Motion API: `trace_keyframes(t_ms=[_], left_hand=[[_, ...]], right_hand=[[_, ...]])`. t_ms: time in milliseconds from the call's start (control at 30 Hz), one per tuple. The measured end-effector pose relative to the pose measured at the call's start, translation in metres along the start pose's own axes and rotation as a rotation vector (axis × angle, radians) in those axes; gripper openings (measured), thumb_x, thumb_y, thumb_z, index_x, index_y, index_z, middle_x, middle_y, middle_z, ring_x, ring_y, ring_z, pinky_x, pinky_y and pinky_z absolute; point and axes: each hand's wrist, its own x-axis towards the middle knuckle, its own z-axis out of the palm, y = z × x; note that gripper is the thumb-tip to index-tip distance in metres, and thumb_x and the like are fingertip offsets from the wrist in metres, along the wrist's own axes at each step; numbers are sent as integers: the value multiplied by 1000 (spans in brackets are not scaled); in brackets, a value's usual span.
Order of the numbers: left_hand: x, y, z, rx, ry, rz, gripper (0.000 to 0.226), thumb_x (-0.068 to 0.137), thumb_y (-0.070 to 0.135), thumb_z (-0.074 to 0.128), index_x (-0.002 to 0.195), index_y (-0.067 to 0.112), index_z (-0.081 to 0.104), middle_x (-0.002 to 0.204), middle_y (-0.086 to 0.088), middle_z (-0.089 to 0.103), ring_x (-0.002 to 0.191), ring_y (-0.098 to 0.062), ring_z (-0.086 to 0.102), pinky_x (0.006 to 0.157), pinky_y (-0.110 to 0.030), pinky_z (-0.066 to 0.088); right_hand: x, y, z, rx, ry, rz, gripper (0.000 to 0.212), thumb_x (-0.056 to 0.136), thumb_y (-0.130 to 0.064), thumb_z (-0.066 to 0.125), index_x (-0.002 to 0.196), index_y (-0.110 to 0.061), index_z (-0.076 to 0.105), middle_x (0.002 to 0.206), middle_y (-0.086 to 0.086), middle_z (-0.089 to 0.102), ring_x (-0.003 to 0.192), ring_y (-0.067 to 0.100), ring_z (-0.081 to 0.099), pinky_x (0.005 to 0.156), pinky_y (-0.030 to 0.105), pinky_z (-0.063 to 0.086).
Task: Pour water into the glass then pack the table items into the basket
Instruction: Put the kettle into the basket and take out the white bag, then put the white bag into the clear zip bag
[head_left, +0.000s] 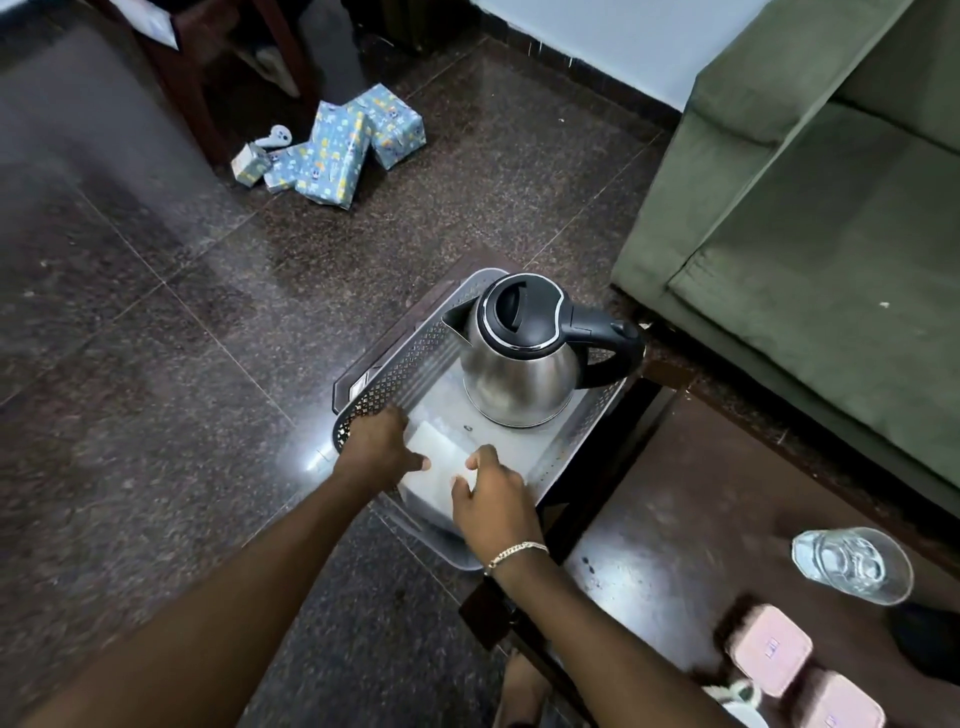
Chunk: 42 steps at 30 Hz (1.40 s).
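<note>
Seen from above, your two bare hands reach into a grey perforated plastic basket (387, 371) that sits at the far left end of a dark wooden counter (670, 582), with its left side hanging past the counter's edge over the polished stone floor (156, 322). A steel electric kettle (519, 358) with a black lid and handle already stands upright in the far half of the basket.

Your left hand (376, 447) and right hand (493, 493) bracket a flat white packet (441, 449), possibly folded napkins, lying on the basket floor just in front of the kettle. The fingers of both hands are loosely curled and touch its opposite edges; you pinch it lightly rather than grip it. A chain bracelet (517, 552) circles your right wrist.

The water-filled glass (852, 564) stands on the counter well to your right, near the right edge. Two pink lidded containers (771, 654) and something white wait at the near right, still unpacked.

The risks, as they appear:
- The overhanging basket could tip off the counter if you press down on its left side, taking the heavy kettle with it.
- The full glass could spill when you lift it in beside the kettle.
- The motion blur suggests you are moving fast; a quick swing of your right arm back might knock the glass.
</note>
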Motion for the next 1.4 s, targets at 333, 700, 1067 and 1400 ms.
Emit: trace_keyframes(t_ms=[333,700,1067,1400], left_hand=[[-47,12,-9,-302,21,380,11,69,17,72,73,25,66,98,3,58,85,-16,60,71,-29,44],[-151,42,5,-199,142,780,27,73,13,68,96,21,55,96,12,52,89,-10,50,73,-28,45],[-206,142,29,-1174,-72,211,61,99,63,47,99,10,79,90,-19,77,80,-31,74,67,-34,61],[-222,276,67,-1162,-569,185,22,99,19,62,97,4,77,96,-22,70,87,-31,69,72,-35,61]], right_hand=[[21,-9,-2,1087,-160,738,65,99,-56,45,90,7,60,80,27,69,72,37,71,61,39,61],[-17,-2,-54,1218,-73,571,5,85,0,67,89,2,69,83,22,63,79,32,61,71,41,50],[-109,94,-139,1185,84,248,15,91,6,63,97,-3,74,103,21,77,87,29,70,85,44,54],[-187,202,-229,1081,262,190,17,95,2,62,110,1,70,110,21,75,96,30,70,88,47,55]])
